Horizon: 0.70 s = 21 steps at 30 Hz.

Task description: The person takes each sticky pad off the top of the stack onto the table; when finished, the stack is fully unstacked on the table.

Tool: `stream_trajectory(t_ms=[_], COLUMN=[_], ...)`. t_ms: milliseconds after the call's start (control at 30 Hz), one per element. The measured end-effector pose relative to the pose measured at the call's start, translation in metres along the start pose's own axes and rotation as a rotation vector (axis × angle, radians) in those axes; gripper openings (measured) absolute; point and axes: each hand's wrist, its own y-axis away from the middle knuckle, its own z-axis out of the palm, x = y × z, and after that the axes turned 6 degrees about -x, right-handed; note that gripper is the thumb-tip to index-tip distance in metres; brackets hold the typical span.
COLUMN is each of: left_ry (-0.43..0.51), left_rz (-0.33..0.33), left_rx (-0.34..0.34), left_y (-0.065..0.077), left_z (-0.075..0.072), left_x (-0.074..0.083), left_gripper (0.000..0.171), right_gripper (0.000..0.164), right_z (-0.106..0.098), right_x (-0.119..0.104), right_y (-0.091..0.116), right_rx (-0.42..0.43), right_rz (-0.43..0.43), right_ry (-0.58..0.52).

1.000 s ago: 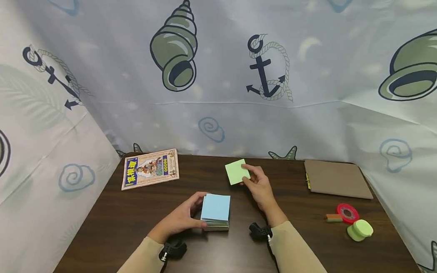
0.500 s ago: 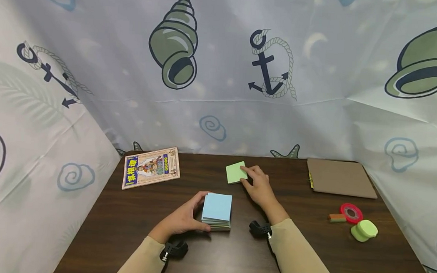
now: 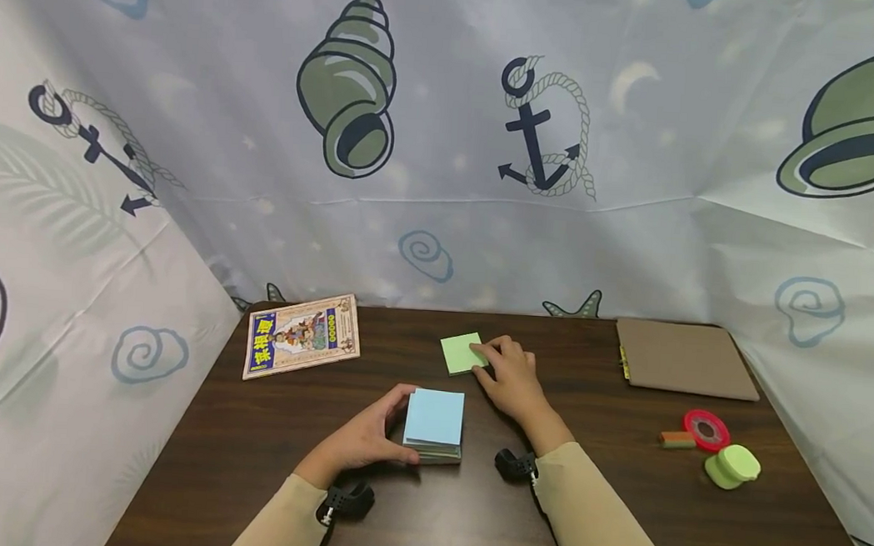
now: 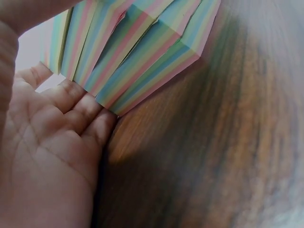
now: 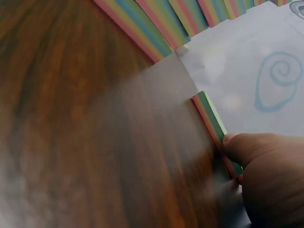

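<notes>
My left hand (image 3: 357, 442) grips the left side of a stack of sticky note pads (image 3: 434, 417) with a light blue top, standing slightly uneven on the table. In the left wrist view, fingers (image 4: 76, 102) lie against the rainbow-striped sides of the pads (image 4: 142, 47). Farther back, my right hand (image 3: 515, 381) pinches the right edge of a single sticky note pad (image 3: 458, 354) with a light green top. The right wrist view has the thumb (image 5: 247, 147) against that pad's striped side (image 5: 209, 118), low at the table; the other fingers are mostly hidden there.
A colourful booklet (image 3: 302, 337) lies at the back left of the dark wooden table (image 3: 602, 517). Toward the right are a brown notebook (image 3: 683, 359), a red ring-shaped item (image 3: 707, 430), a small brown-and-green block (image 3: 677, 440) and a pale green container (image 3: 731, 466). Printed cloth hangs behind.
The green pad has been lowered to the table, then shifted slightly left and nearer, with my right hand following it. My left hand stays on the stack.
</notes>
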Motion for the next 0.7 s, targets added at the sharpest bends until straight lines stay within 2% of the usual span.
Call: stream_trajectory(t_ms=[100,300,467,567,633,700], left_ry=[-0.004,-0.006,-0.001,-0.002,0.002,0.006], left_rz=[-0.010,-0.028,-0.029,-0.027,-0.032,-0.038], left_rx=[0.002,0.010,0.021,0.013,0.006,-0.002], left_y=[0.000,0.002,0.002,0.000,-0.001,-0.001], left_z=[0.001,-0.001,-0.002,-0.001,0.001,0.002], left_x=[0.000,0.001,0.003,0.002,0.002,0.001], left_gripper=[0.089,0.089,0.091,0.091,0.091,0.090], right_gripper=[0.045,0.043,0.034,0.027,0.024,0.023], right_z=[0.001,-0.003,-0.014,-0.024,-0.035,-0.047], right_x=[0.001,-0.002,-0.006,-0.010,-0.016,-0.023], right_y=[0.000,-0.003,-0.003,0.000,0.003,0.006], right_rx=[0.003,0.016,0.152,0.203,0.152,0.033], right_rz=[0.020,0.052,-0.074,-0.152,-0.176,-0.183], right_ry=[-0.027,-0.161,-0.224,-0.185,-0.169,-0.162])
